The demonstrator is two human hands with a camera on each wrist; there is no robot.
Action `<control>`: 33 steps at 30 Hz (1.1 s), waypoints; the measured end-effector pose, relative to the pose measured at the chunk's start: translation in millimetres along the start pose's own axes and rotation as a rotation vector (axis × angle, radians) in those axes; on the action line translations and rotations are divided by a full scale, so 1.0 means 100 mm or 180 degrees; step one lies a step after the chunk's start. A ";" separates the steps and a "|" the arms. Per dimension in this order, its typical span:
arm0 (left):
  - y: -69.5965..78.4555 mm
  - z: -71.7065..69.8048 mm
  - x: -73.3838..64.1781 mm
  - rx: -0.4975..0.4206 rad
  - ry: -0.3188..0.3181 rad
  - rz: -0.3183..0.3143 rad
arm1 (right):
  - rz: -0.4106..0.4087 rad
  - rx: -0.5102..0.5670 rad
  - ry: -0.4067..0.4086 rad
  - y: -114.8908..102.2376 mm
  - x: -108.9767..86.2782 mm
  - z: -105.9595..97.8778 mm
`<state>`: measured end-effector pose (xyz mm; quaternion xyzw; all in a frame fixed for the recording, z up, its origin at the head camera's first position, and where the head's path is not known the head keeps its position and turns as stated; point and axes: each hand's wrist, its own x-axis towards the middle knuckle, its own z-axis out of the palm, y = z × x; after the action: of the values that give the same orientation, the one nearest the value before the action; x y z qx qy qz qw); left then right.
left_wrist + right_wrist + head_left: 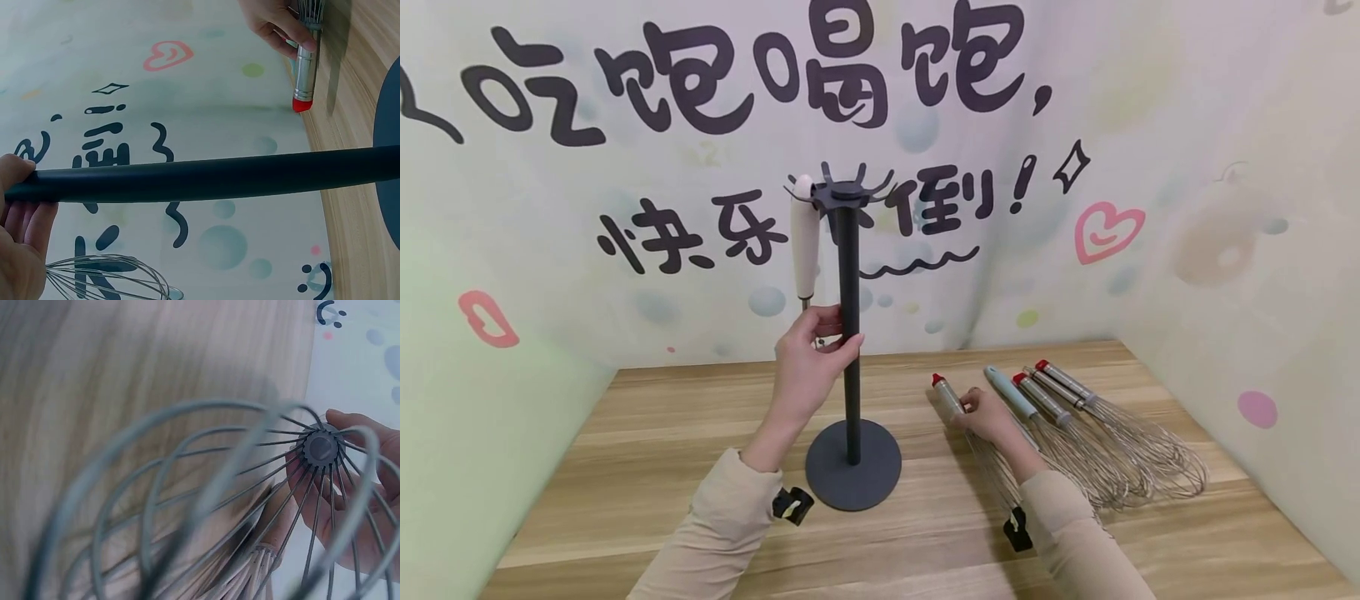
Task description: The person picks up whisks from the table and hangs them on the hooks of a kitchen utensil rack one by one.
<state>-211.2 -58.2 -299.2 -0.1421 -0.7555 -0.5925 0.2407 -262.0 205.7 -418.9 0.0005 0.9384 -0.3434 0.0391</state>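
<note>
My left hand (pixel 807 362) grips the black pole (pixel 848 267) of an upright stand with a round base (pixel 827 471) and a ring of hooks (pixel 844 195) on top. A whisk with a white handle (pixel 806 242) hangs from the hooks' left side; its wires (pixel 112 270) show beside that hand in the left wrist view. To the right, my right hand (pixel 988 417) holds a metal whisk (pixel 949 393) with a red tip by its handle. The wires of this whisk fan out across the right wrist view, partly hiding the hand.
Several more whisks lie on the wooden table (pixel 685 467) at the right: one with a light blue handle (pixel 1011 392), others with metal handles (pixel 1066 381), some red-tipped. Behind the table hangs a printed white backdrop (pixel 700 167). Black mounts (pixel 1018 530) sit under the wrists.
</note>
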 end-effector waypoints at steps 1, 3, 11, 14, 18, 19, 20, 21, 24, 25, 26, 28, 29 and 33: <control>0.00 0.00 0.00 0.0007 -0.0002 -0.0017 | 0.0016 0.0032 -0.0009 0.00 0.00 0.00; 0.01 0.00 0.00 0.0006 -0.0006 -0.0057 | 0.0032 0.0082 -0.0012 0.00 0.00 -0.01; 0.00 -0.01 0.00 -0.0033 -0.0007 -0.0115 | 0.0082 0.0371 -0.0074 -0.03 0.00 -0.03; 0.00 -0.01 0.01 -0.0023 -0.0008 -0.0091 | 0.0074 0.0453 -0.0084 -0.04 0.00 -0.05; -0.01 -0.01 0.02 -0.0006 -0.0013 -0.0077 | 0.0054 0.0516 -0.0079 -0.08 0.00 -0.07; -0.01 -0.01 0.02 -0.0006 -0.0015 -0.0083 | 0.0053 0.0536 -0.0073 -0.10 0.00 -0.08; -0.01 -0.01 0.02 -0.0008 -0.0021 -0.0089 | 0.0047 0.0558 -0.0074 -0.12 0.00 -0.09; 0.00 -0.02 0.02 -0.0010 -0.0024 -0.0091 | 0.0053 0.0578 -0.0069 -0.14 -0.01 -0.10; 0.00 -0.02 0.02 -0.0014 -0.0032 -0.0102 | 0.0070 0.0682 -0.0062 -0.18 -0.02 -0.12; 0.00 -0.02 0.02 -0.0014 -0.0034 -0.0103 | 0.0079 0.0720 -0.0058 -0.20 -0.02 -0.13; 0.00 -0.02 0.02 -0.0008 -0.0037 -0.0101 | 0.0081 0.0750 -0.0057 -0.21 -0.02 -0.14; -0.01 -0.03 0.02 -0.0008 -0.0047 -0.0102 | 0.0074 0.0795 -0.0054 -0.22 -0.02 -0.14; -0.01 -0.03 0.01 -0.0004 -0.0055 -0.0101 | 0.0067 0.0825 -0.0056 -0.23 -0.02 -0.15; -0.01 -0.05 0.02 -0.0042 -0.0095 -0.0128 | 0.0044 0.0896 -0.0056 -0.25 -0.01 -0.16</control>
<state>-212.1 -62.9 -297.8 -0.1372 -0.7578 -0.6000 0.2165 -262.5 196.9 -390.0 0.0095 0.8805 -0.4713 0.0494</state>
